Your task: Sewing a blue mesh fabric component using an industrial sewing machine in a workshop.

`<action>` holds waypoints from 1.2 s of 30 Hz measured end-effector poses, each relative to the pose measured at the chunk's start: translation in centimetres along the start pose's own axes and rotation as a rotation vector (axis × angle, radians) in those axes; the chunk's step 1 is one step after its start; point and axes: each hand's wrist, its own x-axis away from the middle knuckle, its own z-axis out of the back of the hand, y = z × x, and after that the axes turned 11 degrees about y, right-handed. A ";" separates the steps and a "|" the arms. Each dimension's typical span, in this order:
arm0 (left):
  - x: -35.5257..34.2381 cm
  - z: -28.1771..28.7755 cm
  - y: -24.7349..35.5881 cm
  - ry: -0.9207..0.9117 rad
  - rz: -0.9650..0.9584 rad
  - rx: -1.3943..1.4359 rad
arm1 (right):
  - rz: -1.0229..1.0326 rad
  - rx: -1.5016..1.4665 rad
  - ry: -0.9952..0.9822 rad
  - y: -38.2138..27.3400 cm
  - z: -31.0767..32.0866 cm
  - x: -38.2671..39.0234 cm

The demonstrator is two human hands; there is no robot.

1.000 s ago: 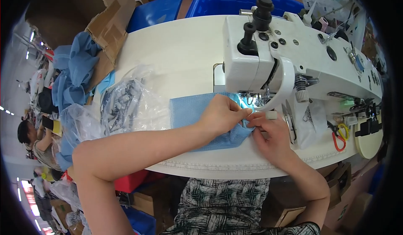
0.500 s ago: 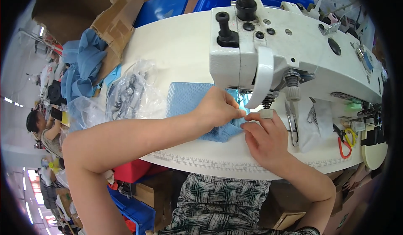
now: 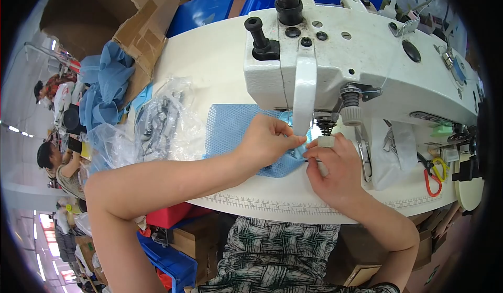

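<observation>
My left hand [image 3: 275, 141] pinches the blue mesh fabric [image 3: 225, 133] just in front of the white sewing machine's [image 3: 377, 65] needle area, which is lit and partly hidden by a lever and my fingers. My right hand [image 3: 335, 170], with a pale band [image 3: 326, 141] round a finger, is bent closed at the fabric's right edge, beside the left fingertips; exactly what lies between its fingers is partly hidden. A long metal tool [image 3: 365, 162] and red-and-yellow scissors [image 3: 434, 180] lie to the right.
A clear plastic bag [image 3: 165, 120], blue cloth [image 3: 105, 89] and cardboard box [image 3: 133, 41] occupy the white table's [image 3: 183, 57] left. Blue bins [image 3: 201, 7] stand beyond. Two other people [image 3: 68, 170] are at the far left; cardboard boxes [image 3: 194, 240] sit below.
The view has shifted, so the machine appears larger and farther left. Both hands stay at the fabric, with small finger movements. A second distant person has come into view at left.
</observation>
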 end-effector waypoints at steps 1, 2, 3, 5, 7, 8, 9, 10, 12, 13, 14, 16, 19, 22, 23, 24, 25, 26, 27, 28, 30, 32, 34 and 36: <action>0.1 0.1 0.0 -0.008 -0.001 0.043 | 0.000 -0.006 0.000 0.1 0.0 0.0; 0.2 0.1 0.0 -0.007 -0.001 0.043 | -0.001 -0.012 0.000 0.2 -0.1 0.0; 0.3 0.0 0.2 -0.005 0.023 0.072 | 0.000 -0.010 -0.001 0.2 -0.2 0.0; 0.4 -0.1 0.2 -0.004 0.046 0.103 | -0.019 -0.009 -0.003 0.1 -0.2 0.1; 0.3 -0.3 0.1 0.038 0.012 0.028 | -0.009 -0.016 -0.009 0.2 -0.1 0.0; 0.2 -0.2 0.1 0.038 0.010 0.031 | -0.002 -0.026 -0.014 0.3 0.0 0.0; 0.2 -0.2 0.3 0.029 0.021 -0.020 | -0.001 -0.023 -0.015 0.4 -0.1 0.1; 0.1 -0.2 0.4 0.021 0.031 -0.071 | -0.045 0.015 -0.012 0.6 -0.3 0.1; -0.3 0.0 0.0 -0.010 -0.013 -0.113 | -0.087 0.057 -0.010 0.8 -0.5 -0.3; -0.5 0.1 -0.4 -0.039 -0.057 -0.157 | -0.029 0.026 -0.005 0.9 -0.7 -0.8; -0.7 0.1 -0.8 -0.040 -0.058 -0.154 | 0.029 -0.005 0.000 0.9 -0.7 -1.1; -0.9 0.3 -1.2 -0.097 -0.125 -0.163 | 0.060 0.053 -0.085 1.4 -0.8 -0.8; -1.2 0.9 -1.0 -0.202 -0.172 -0.231 | 0.079 0.132 -0.199 1.2 -0.7 -0.8; -1.2 0.9 -0.8 -0.227 -0.317 -0.329 | 0.074 0.167 -0.246 1.2 -0.6 -0.8; -0.9 1.0 -0.7 -0.228 -0.319 -0.327 | 0.079 0.178 -0.264 1.2 -0.5 -0.7; -0.5 1.1 -0.4 -0.234 -0.405 -0.322 | 0.077 0.182 -0.264 1.3 -0.4 -0.6; -0.2 1.3 -0.2 -0.240 -0.490 -0.316 | 0.086 0.206 -0.281 1.4 -0.3 -0.5; -0.4 1.7 -0.4 -0.244 -0.493 -0.314 | 0.094 0.230 -0.298 1.4 -0.2 -0.4; -0.7 2.2 -1.0 -0.202 -0.616 -0.269 | 0.090 0.235 -0.300 1.2 -0.2 -0.4; -1.1 2.6 -1.6 -0.158 -0.737 -0.221 | 0.089 0.216 -0.291 0.9 -0.1 -0.5; -1.8 3.1 -2.7 -0.030 -0.943 -0.347 | 0.085 0.198 -0.285 0.4 0.2 -0.5; -2.4 3.3 -3.6 0.109 -1.143 -0.475 | 0.108 0.202 -0.317 0.1 0.3 -0.3; -2.5 3.3 -4.1 0.093 -1.200 -0.514 | 0.079 0.165 -0.323 0.3 0.5 -0.2; -2.6 3.0 -4.6 0.101 -1.214 -0.481 | 0.050 0.130 -0.328 0.4 0.3 0.1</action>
